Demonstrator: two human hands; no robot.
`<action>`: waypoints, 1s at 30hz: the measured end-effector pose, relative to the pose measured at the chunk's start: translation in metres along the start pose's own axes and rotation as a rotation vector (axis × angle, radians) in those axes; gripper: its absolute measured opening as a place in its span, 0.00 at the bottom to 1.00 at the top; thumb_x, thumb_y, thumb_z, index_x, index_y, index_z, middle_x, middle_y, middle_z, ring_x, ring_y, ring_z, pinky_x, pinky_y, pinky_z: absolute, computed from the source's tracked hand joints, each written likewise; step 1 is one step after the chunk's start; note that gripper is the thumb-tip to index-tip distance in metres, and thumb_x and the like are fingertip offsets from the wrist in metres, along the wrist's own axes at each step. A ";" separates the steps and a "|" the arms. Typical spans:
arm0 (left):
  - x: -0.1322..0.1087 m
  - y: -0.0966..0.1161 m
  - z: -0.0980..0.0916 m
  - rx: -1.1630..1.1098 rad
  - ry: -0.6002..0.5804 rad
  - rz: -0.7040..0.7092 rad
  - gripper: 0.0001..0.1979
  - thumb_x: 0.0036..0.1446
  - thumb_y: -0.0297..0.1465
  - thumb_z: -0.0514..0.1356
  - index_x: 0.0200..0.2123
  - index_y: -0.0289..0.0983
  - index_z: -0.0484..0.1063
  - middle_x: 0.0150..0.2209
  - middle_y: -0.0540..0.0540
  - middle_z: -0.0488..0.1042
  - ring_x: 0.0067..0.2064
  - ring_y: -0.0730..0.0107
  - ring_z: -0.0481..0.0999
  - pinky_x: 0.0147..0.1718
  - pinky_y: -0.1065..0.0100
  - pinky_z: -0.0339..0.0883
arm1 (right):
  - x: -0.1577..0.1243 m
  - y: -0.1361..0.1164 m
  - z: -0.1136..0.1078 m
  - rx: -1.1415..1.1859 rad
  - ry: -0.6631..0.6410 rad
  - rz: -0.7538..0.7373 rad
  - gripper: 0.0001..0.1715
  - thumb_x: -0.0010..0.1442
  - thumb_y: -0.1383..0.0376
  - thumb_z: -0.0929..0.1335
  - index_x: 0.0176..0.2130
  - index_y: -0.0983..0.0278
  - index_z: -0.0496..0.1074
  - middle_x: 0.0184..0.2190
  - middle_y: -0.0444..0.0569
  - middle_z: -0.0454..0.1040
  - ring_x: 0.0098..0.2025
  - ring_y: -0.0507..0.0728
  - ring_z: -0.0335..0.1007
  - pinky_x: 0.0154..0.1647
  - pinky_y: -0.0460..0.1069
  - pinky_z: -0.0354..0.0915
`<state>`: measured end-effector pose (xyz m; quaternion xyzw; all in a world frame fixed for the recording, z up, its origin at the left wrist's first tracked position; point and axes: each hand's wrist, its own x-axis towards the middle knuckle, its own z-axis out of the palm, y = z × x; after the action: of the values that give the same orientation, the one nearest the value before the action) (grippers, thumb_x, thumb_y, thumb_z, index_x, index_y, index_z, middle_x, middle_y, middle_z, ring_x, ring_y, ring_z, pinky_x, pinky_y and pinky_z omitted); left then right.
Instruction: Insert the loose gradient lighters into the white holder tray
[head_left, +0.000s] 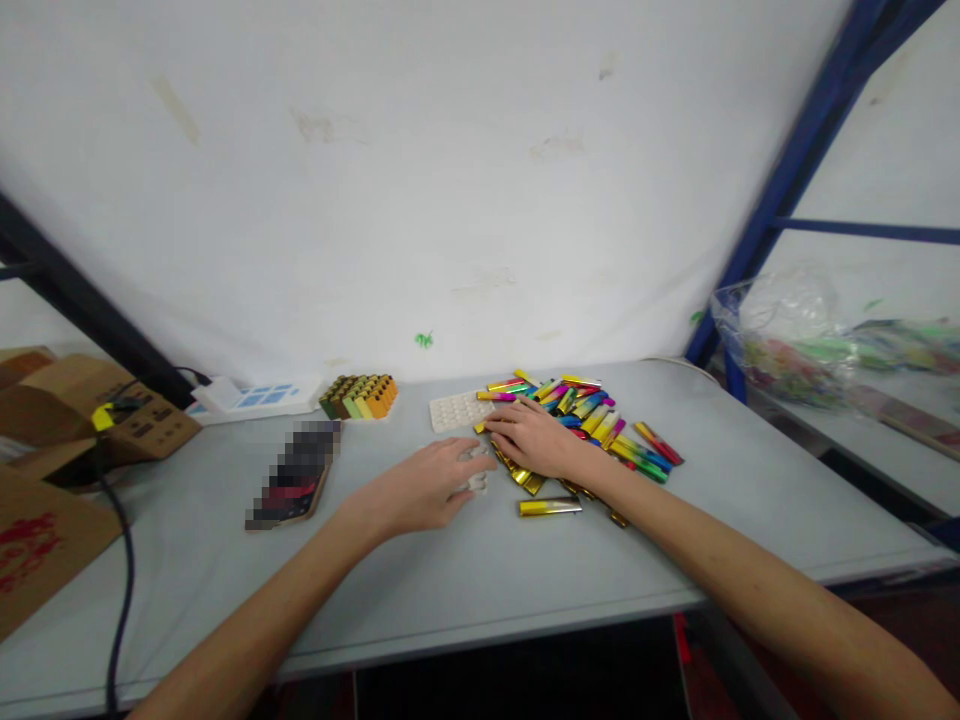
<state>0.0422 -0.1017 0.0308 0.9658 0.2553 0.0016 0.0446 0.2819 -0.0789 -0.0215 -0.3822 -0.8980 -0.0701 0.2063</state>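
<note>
Nearest, just this side of the pile of shiny metallic pieces [592, 420], one yellow-and-silver piece [550, 507] lies alone on the desk [465, 590], probably strayed from the rest. The pile itself is loose and crosswise, in gold, red, green, blue and purple; it looks tipped out where the right hand can pick from it easily.

To the left of the pile, the left hand [424, 487] is curved, its thumb apart from its fingers, around a small white holder [477, 482]. Part of that holder is covered, so I cannot tell whether the fingers grip it or only steady it against the desk. The right hand [534, 438] lies over the pile's left side, palm down, fingers reaching forward; whether they pinch a piece is hidden.

Well left of the pile, a phone [304, 465] lies flat with its screen pixelated, perhaps set aside to leave working room. Touching the pile's far left edge is a white gridded tray [452, 412], likely within easy reach of both hands. Farther left, well apart from the pile, a block of yellow and green pieces [358, 397] stands upright in tight rows, which seems to keep them in order. Beyond that sits a white casing with blue panels [259, 397]. Behind the pile rises the scuffed white wall [480, 200].
</note>
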 end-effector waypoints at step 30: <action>-0.002 -0.004 0.006 -0.057 -0.029 -0.016 0.19 0.67 0.27 0.54 0.60 0.43 0.65 0.63 0.36 0.62 0.65 0.49 0.66 0.62 0.47 0.65 | 0.003 -0.002 -0.001 0.013 -0.008 0.018 0.19 0.73 0.64 0.61 0.55 0.66 0.77 0.56 0.55 0.78 0.62 0.61 0.68 0.68 0.60 0.56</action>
<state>0.0384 -0.0995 0.0248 0.9620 0.2623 -0.0054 0.0757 0.2786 -0.0786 -0.0193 -0.3890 -0.8959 -0.0610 0.2058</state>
